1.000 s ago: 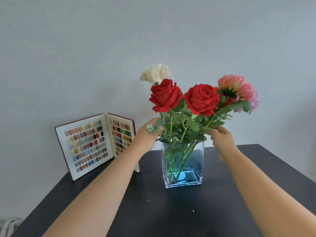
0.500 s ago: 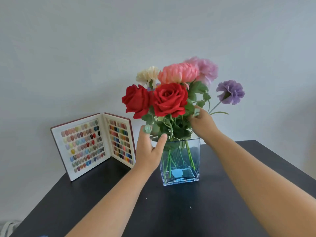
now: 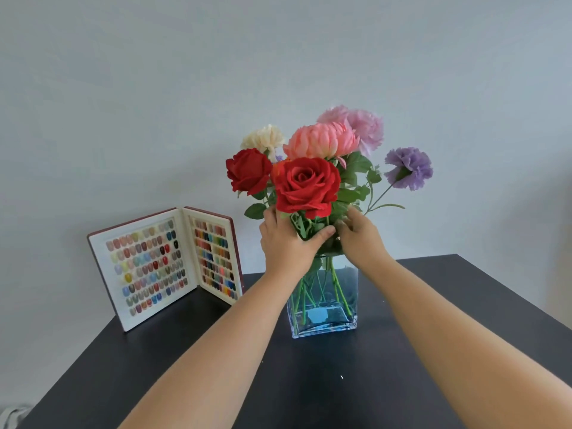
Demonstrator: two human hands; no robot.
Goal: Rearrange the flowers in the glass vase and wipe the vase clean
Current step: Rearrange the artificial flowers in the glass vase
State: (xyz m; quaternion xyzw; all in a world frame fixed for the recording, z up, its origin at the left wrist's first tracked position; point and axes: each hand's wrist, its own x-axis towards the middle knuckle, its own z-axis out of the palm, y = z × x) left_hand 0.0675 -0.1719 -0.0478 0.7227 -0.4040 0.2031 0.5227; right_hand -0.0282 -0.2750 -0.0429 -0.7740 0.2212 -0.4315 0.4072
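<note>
A square clear glass vase with blue-tinted water stands on the black table. In it is a bunch of flowers: two red roses, a coral bloom, a pink one, a cream one and a purple carnation leaning right. My left hand wraps the stems and leaves just above the vase rim from the left. My right hand grips the same bundle from the right. The stems between my hands are mostly hidden.
An open sample book of coloured nail tips stands upright at the table's back left, close to the vase. A plain grey wall is right behind. The table's front and right edges lie near the frame borders.
Both hands have closed in on the stems above the rim. The bunch has been gathered and turned, so the coral, pink and purple blooms now stand up behind the roses.
</note>
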